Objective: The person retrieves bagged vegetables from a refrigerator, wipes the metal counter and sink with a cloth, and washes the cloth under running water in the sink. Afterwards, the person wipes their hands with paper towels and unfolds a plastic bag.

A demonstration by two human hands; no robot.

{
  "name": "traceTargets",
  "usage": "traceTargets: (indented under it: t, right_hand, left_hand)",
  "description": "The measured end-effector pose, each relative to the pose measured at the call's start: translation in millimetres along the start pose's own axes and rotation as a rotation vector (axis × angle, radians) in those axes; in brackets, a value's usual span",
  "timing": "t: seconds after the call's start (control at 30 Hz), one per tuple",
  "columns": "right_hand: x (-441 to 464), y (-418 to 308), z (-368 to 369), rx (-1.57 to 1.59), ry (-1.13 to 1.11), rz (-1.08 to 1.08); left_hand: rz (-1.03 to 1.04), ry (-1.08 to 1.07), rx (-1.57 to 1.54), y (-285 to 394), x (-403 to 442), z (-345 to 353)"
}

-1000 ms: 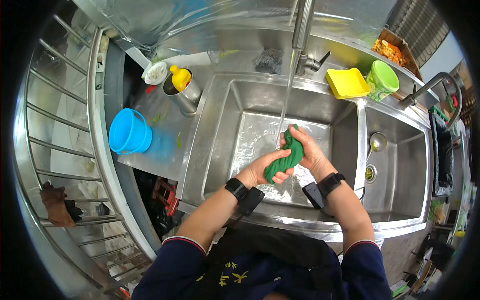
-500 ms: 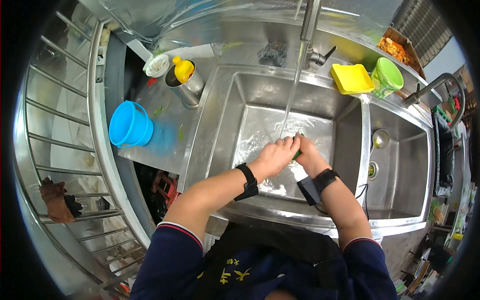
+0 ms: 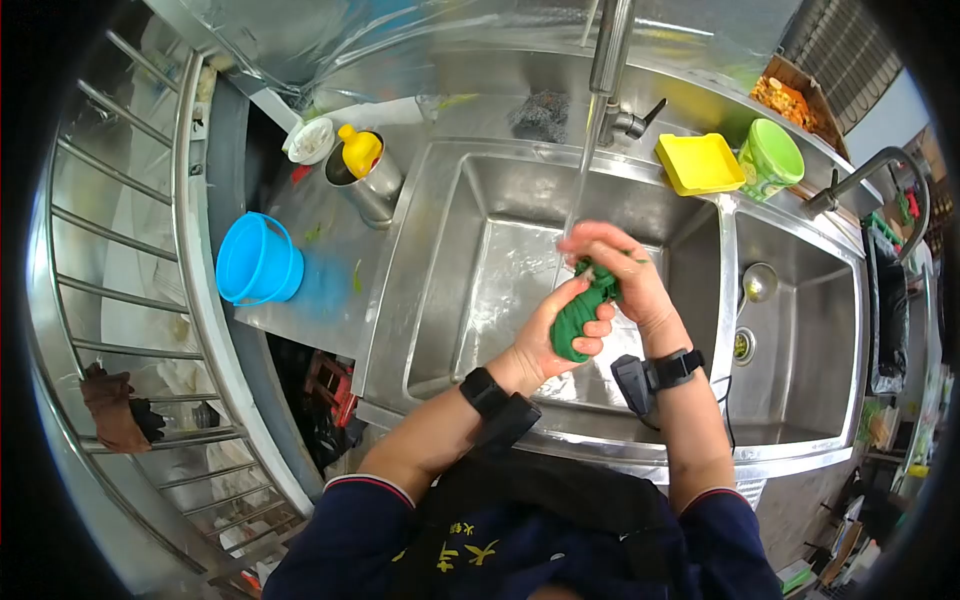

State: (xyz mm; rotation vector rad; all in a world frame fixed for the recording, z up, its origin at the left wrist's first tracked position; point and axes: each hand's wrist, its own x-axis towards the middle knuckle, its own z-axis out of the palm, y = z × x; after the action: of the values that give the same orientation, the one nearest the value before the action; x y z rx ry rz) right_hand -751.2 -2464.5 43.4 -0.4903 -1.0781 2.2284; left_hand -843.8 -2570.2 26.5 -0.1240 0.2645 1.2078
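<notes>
Head view: two bare hands, one cloth, one sink. Left hand (image 3: 548,332): closing firmly around the green cloth (image 3: 576,325), thumb lying along the upper side and fingers wrapping the lower side. Right hand (image 3: 636,278): standing partly open, its fingers extending loosely above the cloth's bunched upper end and its palm side touching that end. Cloth: hanging as a twisted bundle between the hands, over the large basin (image 3: 500,290). Water (image 3: 576,200): running from the tap (image 3: 612,55), falling just beside the right fingertips. Bands: a black one circling each wrist. Left counter: blue bucket (image 3: 248,262) and steel pot (image 3: 376,198), the latter holding a yellow item (image 3: 359,152). Sink's far edge: yellow tray (image 3: 702,160) sitting beside a green tub (image 3: 776,158). Small basin (image 3: 808,350): ladle (image 3: 760,283) resting inside. Differences from half a second ago: the hands, then covering most of the cloth, are now exposing its length; the right fingers are lifting and spreading; bucket, pot, tray and tub are keeping their places.
</notes>
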Motion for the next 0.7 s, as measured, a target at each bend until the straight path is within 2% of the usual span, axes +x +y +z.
traceTargets:
  t: [0.03,0.07,0.13,0.17,0.23,0.27,0.3,0.37,0.4,0.43,0.47,0.5,0.53,0.57,0.6,0.63,0.67,0.7]
  right_hand:
    - [1.4,-0.3,-3.6,-0.364,-0.049,0.087]
    - [0.2,4.0,-3.7,-0.269,0.046,0.053]
    - [2.6,18.4,-12.2,-0.223,0.134,0.08]
    - [5.2,24.7,-15.2,-0.174,0.216,0.101]
    - [4.6,28.0,-9.2,-0.207,0.291,0.151]
    - [5.0,34.1,-12.8,-0.227,0.366,0.206]
    - [6.2,40.9,-16.9,-0.248,0.441,0.258]
    - [10.3,60.1,-27.8,-0.295,0.507,0.227]
    - [11.4,71.5,-37.2,-0.325,0.597,0.208]
    - [12.6,84.9,-48.4,-0.355,0.688,0.187]
    - [12.8,103.7,-62.9,-0.366,0.734,0.095]
    - [13.2,116.6,-69.3,-0.238,0.861,0.1]
    - [12.0,128.1,-76.7,-0.115,0.979,0.094]
    - [14.7,131.7,-81.0,0.011,1.089,0.096]
    - [20.3,126.2,-81.5,0.013,1.083,0.089]
    - [19.6,121.2,-80.6,0.177,1.111,0.123]
    - [14.2,119.3,-79.9,0.341,1.143,0.163]
    - [10.0,119.0,-75.5,0.344,1.157,0.172]
  left_hand:
    - [-0.016,0.014,0.005,0.0,0.5,-0.6]
    - [-0.018,0.016,0.0,3.7,1.5,-0.7]
    - [-0.262,0.209,0.46,18.1,3.4,1.9]
    - [-0.254,0.209,0.458,19.5,4.6,0.7]
    - [-0.239,0.22,1.214,17.2,11.2,-8.7]
    - [-0.174,0.25,1.514,15.1,19.3,-18.4]
    - [-0.173,0.251,1.512,11.9,24.8,-31.5]
    - [0.189,0.261,1.996,4.3,28.5,-52.0]
    - [0.09,0.443,2.096,-0.1,23.7,-38.6]
    - [0.092,0.443,2.097,-3.1,24.1,-47.5]
    - [0.178,0.447,2.256,-5.2,26.8,-63.0]
    - [0.281,0.445,2.419,-5.6,30.0,-72.6]
    - [0.228,0.514,2.486,-6.3,32.0,-73.6]
    - [0.277,0.5,2.562,-5.0,37.7,-81.4]
    - [0.449,0.4,2.723,-2.3,36.5,-74.9]
    - [0.608,0.28,2.869,-4.6,29.3,-68.6]
    - [0.584,0.273,2.865,-5.8,24.9,-63.7]
    - [0.423,0.312,2.733,-3.1,25.0,-56.2]
